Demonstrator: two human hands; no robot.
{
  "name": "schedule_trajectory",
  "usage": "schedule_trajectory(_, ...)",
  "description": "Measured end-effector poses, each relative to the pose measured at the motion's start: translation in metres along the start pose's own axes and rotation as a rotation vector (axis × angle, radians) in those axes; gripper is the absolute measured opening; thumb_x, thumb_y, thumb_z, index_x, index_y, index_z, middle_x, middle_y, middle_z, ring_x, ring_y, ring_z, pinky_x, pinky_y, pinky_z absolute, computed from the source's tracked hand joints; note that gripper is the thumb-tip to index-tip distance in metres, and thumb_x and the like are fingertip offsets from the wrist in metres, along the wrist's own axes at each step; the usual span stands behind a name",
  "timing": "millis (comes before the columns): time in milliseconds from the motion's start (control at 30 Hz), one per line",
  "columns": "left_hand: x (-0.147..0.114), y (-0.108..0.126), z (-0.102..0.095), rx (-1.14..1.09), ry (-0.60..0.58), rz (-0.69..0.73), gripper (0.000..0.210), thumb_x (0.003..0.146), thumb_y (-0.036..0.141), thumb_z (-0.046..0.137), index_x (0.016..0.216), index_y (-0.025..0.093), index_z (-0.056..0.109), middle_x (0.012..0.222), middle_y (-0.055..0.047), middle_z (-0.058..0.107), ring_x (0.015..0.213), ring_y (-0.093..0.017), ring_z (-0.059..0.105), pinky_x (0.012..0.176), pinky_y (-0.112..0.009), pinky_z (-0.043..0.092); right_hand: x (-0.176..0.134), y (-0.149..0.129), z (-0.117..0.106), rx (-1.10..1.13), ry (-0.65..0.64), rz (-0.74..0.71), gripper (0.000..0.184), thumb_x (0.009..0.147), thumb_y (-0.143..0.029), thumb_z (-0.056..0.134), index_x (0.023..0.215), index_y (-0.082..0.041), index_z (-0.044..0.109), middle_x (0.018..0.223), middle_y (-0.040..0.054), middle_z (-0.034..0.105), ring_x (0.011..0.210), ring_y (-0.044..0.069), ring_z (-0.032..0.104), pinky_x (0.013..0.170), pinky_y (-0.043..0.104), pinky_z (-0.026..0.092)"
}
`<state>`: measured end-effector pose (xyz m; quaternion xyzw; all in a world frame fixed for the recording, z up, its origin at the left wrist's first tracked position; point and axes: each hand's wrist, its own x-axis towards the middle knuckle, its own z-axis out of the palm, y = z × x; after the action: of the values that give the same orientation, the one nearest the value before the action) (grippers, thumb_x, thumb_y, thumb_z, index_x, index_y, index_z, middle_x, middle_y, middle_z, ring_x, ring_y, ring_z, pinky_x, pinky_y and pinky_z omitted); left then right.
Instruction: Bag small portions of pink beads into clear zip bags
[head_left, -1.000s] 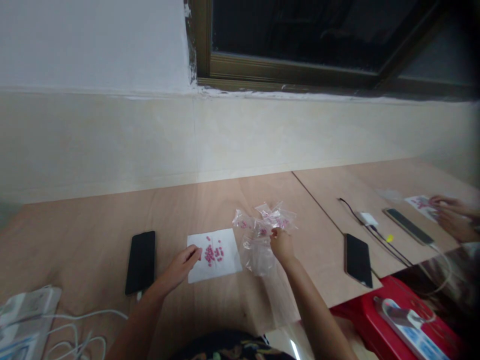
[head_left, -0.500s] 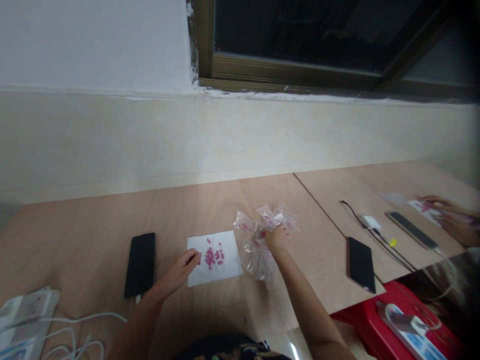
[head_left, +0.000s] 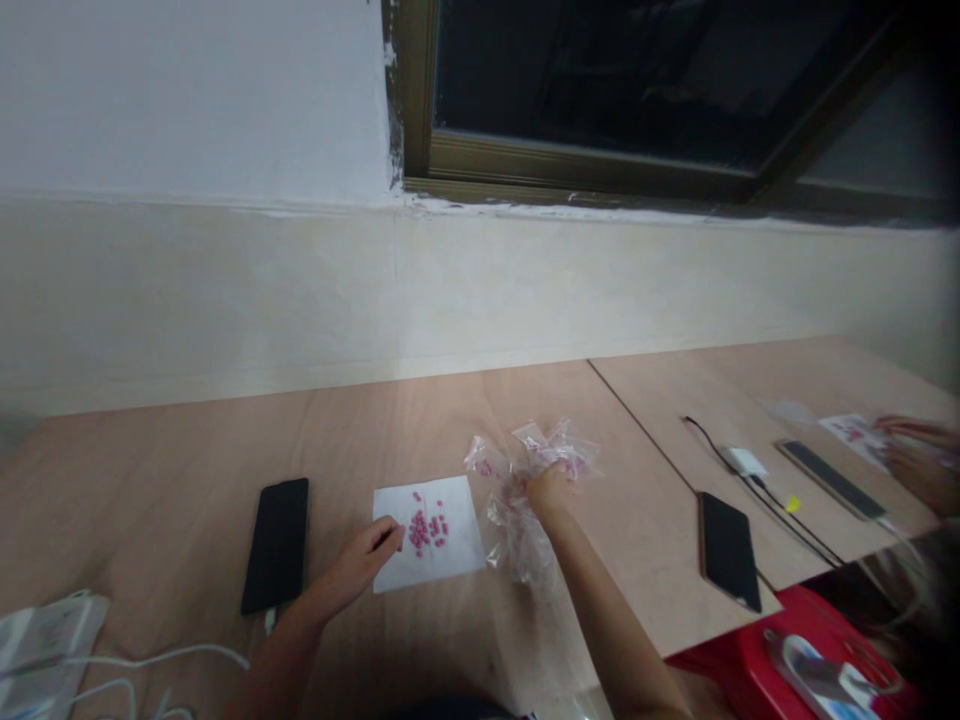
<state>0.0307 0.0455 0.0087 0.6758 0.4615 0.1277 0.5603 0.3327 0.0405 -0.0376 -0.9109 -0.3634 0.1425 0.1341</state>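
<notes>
My left hand [head_left: 379,547] is curled closed at the left edge of a white sheet of paper [head_left: 466,548]. Whatever its fingers may hold is hidden. On the sheet lies a loose cluster of small pink beads [head_left: 421,530]. Right of the paper, my right hand [head_left: 549,488] reaches into a heap of clear plastic bags [head_left: 559,445], its fingers closed on one of them and partly hidden by the hand itself. A small bag with pink beads [head_left: 484,462] lies left of that hand. Crumpled clear plastic [head_left: 525,550] spreads just below it.
A black phone [head_left: 276,545] on a cable lies left, near a white power strip [head_left: 52,645]. Rightward are another phone [head_left: 729,550], a white adapter [head_left: 744,462] with cables and a grey phone [head_left: 831,480]. Another person's hands [head_left: 919,455] are beside a paper with pink beads.
The view has tilted up slightly. My right hand has moved a little, and the plastic below it is bunched closer to its fingers. The other person's hands have shifted right, off their paper's beads.
</notes>
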Motion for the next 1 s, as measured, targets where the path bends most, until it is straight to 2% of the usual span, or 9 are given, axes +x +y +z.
schedule_trajectory(100, 0.0, -0.001, 0.0, -0.021, -0.002, -0.003, 0.036, 0.077, 0.05, 0.037, 0.064, 0.018, 0.044, 0.061, 0.003, 0.043, 0.061, -0.013, 0.042, 0.056, -0.022, 0.033, 0.001, -0.001, -0.004, 0.019, 0.076, 0.058, 0.051, 0.066, -0.028, 0.057, 0.108, -0.005, 0.042, 0.098, 0.0243, 0.056, 0.091, 0.035, 0.054, 0.071, 0.043, 0.039)
schedule_trajectory(267, -0.002, 0.002, -0.001, -0.018, 0.027, 0.0, 0.034, 0.077, 0.048, 0.038, 0.062, 0.018, 0.042, 0.06, 0.004, 0.041, 0.061, -0.013, 0.041, 0.056, -0.022, 0.033, 0.007, 0.002, -0.02, 0.101, 0.226, 0.012, 0.036, 0.071, -0.019, 0.047, 0.107, -0.012, 0.047, 0.093, 0.0142, 0.06, 0.091, 0.027, 0.053, 0.074, 0.036, 0.037)
schedule_trajectory(400, -0.003, 0.007, -0.001, -0.001, 0.028, -0.006, 0.031, 0.078, 0.044, 0.037, 0.062, 0.018, 0.043, 0.059, 0.004, 0.04, 0.06, -0.013, 0.04, 0.056, -0.022, 0.032, 0.012, 0.001, -0.037, 0.28, 0.399, -0.074, 0.036, 0.071, -0.019, 0.046, 0.106, -0.01, 0.049, 0.089, 0.013, 0.059, 0.083, 0.024, 0.053, 0.073, 0.033, 0.038)
schedule_trajectory(567, -0.001, 0.006, 0.001, 0.008, -0.002, 0.013, 0.032, 0.078, 0.045, 0.037, 0.062, 0.017, 0.043, 0.059, 0.004, 0.04, 0.058, -0.012, 0.04, 0.054, -0.022, 0.031, 0.01, -0.01, -0.053, 0.574, 0.456, -0.082, 0.043, 0.07, -0.029, 0.05, 0.107, -0.007, 0.047, 0.087, 0.0115, 0.055, 0.07, 0.019, 0.052, 0.064, 0.03, 0.042)
schedule_trajectory(667, 0.0, 0.008, 0.001, -0.004, -0.016, 0.029, 0.032, 0.079, 0.043, 0.038, 0.062, 0.017, 0.043, 0.058, 0.004, 0.041, 0.058, -0.012, 0.04, 0.054, -0.022, 0.032, 0.003, -0.02, -0.055, 0.813, 0.309, -0.018, 0.047, 0.066, -0.034, 0.055, 0.104, -0.01, 0.047, 0.081, 0.0069, 0.053, 0.066, 0.017, 0.052, 0.058, 0.03, 0.044)
schedule_trajectory(800, 0.002, 0.016, 0.006, -0.061, -0.048, 0.092, 0.025, 0.08, 0.038, 0.042, 0.073, 0.016, 0.049, 0.069, 0.001, 0.049, 0.066, -0.013, 0.046, 0.06, -0.022, 0.037, -0.024, -0.04, -0.042, 1.192, -0.067, 0.019, 0.049, 0.057, -0.036, 0.064, 0.098, -0.017, 0.045, 0.071, -0.0007, 0.048, 0.061, 0.014, 0.051, 0.051, 0.029, 0.047)
schedule_trajectory(900, 0.003, 0.022, 0.01, -0.108, -0.024, 0.16, 0.02, 0.08, 0.034, 0.046, 0.089, 0.017, 0.049, 0.083, -0.003, 0.053, 0.076, -0.014, 0.051, 0.067, -0.024, 0.04, -0.058, -0.055, -0.026, 1.313, -0.344, -0.064, 0.051, 0.053, -0.034, 0.069, 0.095, -0.019, 0.045, 0.068, -0.0029, 0.05, 0.056, 0.012, 0.051, 0.049, 0.027, 0.047)
schedule_trajectory(1000, 0.003, 0.024, 0.009, -0.124, 0.112, 0.184, 0.026, 0.078, 0.033, 0.049, 0.098, 0.018, 0.045, 0.09, -0.004, 0.051, 0.08, -0.015, 0.051, 0.069, -0.025, 0.041, -0.089, -0.064, -0.015, 1.229, -0.466, -0.235, 0.034, 0.056, -0.032, 0.067, 0.082, -0.017, 0.051, 0.062, -0.0038, 0.05, 0.054, 0.011, 0.05, 0.049, 0.024, 0.044)
